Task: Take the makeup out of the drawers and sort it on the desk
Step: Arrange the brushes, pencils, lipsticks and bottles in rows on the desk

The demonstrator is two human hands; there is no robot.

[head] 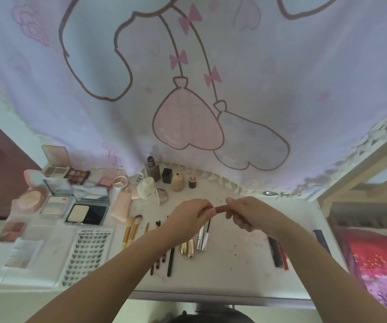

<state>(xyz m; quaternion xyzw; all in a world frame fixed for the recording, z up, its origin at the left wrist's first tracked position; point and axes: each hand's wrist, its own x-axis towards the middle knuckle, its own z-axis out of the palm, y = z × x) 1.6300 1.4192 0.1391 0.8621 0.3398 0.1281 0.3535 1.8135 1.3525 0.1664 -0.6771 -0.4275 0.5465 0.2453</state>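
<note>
Both my hands meet above the middle of the white desk (pixel 234 273). My left hand (pixel 189 216) and my right hand (pixel 248 214) each pinch one end of a small reddish-brown makeup stick (pixel 220 209), held level between them. Below them lie brushes (pixel 130 231), gold tubes (pixel 187 248), silver mascara tubes (pixel 203 236) and dark pencils (pixel 170 262) in a row. Open powder compacts and palettes (pixel 86 214) sit at the left. Small bottles (pixel 178 181) stand at the back.
A box of false lashes (pixel 87 255) and clear trays (pixel 22 252) lie at the front left. Dark and red sticks (pixel 278 252) lie at the right. A printed curtain (pixel 188 89) hangs behind the desk. A wooden bed frame (pixel 362 164) stands to the right.
</note>
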